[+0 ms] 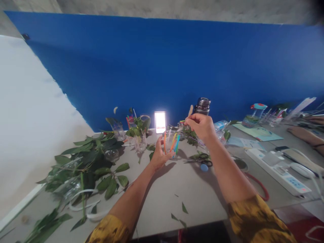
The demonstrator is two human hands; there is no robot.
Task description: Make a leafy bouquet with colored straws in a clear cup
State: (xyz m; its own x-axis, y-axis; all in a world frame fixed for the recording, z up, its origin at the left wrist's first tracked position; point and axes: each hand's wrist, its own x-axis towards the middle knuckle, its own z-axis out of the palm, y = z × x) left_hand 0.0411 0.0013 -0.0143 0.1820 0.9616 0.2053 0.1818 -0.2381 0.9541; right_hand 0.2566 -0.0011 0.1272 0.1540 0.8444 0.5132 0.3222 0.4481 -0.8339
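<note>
Near the middle of the table, my left hand (160,156) is wrapped round a clear plastic cup (170,139). Orange, blue and green strips (176,144) stand in or against that cup; which of them are inside it I cannot tell. Higher and to the right, my right hand (201,125) is closed in a pinch, with a small light-coloured bit at the fingertips that is too small to name. Just behind the right hand stands a dark metal flask (203,103). Cut leaves and stems (190,135) lie below the right hand. Scissors (206,162) with dark handles rest beside a blue cap (204,167).
Leafy branches (88,152) are heaped on the left. A lit phone (160,121) stands at the back, next to cups with leaves (139,140). To the right are a water bottle (220,125), a power strip (275,173) and another person's arm (307,135).
</note>
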